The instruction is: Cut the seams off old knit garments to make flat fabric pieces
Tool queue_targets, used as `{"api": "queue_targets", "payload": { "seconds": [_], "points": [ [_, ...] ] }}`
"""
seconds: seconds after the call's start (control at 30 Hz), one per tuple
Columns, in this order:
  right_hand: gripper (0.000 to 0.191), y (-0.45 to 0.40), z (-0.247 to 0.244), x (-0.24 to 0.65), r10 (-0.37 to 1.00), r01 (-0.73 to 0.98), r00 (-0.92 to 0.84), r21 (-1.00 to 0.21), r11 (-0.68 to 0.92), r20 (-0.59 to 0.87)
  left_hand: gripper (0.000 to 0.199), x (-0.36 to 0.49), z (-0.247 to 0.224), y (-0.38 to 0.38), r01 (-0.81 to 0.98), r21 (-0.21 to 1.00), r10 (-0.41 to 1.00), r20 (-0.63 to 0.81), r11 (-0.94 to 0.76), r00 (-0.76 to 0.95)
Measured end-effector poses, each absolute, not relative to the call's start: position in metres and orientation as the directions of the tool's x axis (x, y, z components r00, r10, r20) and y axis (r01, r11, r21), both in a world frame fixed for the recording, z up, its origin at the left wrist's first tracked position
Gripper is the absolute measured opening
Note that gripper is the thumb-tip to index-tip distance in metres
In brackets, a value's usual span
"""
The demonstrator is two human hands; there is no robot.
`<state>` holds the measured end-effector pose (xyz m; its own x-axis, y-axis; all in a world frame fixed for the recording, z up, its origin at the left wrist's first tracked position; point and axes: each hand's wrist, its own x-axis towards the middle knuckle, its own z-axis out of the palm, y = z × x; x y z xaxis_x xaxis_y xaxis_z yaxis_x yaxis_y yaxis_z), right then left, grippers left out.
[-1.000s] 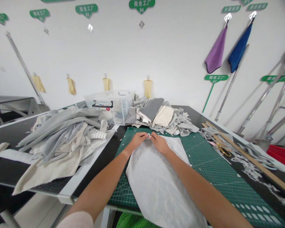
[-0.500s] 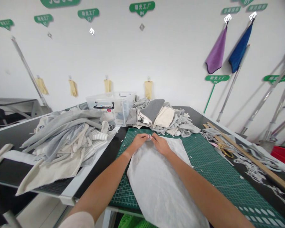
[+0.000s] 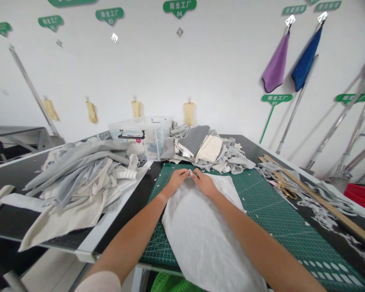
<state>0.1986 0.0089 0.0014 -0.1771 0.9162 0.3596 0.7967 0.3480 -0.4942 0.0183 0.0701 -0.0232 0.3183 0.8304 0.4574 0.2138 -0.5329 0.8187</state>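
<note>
A light grey cloth [image 3: 205, 227] lies over the green cutting mat [image 3: 261, 198] and hangs past the table's front edge. At its far edge my left hand [image 3: 179, 178] pinches the fabric between thumb and fingers. My right hand [image 3: 204, 182] grips the same edge just beside it, the fingertips of both hands nearly touching. A small bit of bunched cloth shows between them. Behind the hands rests a heap of grey and cream cloths [image 3: 200, 144].
To the left lies a large cloth pile [image 3: 88, 174], with a clear plastic box [image 3: 140, 136] behind it. Along the right are yellow-handled scissors [image 3: 287, 190], a long wooden strip [image 3: 322, 198] and white scraps. A red container [image 3: 361, 197] stands at far right.
The view has shifted slightly, so the scene sits a little higher and further left. Both hands keep their pinch on the cloth's far edge, with only slight finger movement.
</note>
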Motion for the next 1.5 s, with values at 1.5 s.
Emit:
{"api": "queue_targets", "payload": {
  "seconds": [1.5],
  "points": [
    [0.031, 0.008, 0.003, 0.201, 0.899, 0.746, -0.184, -0.539, 0.391, 0.398, 0.038, 0.027, -0.019, 0.056, 0.14, 0.881, 0.87, 0.4, -0.452, 0.288]
  ]
}}
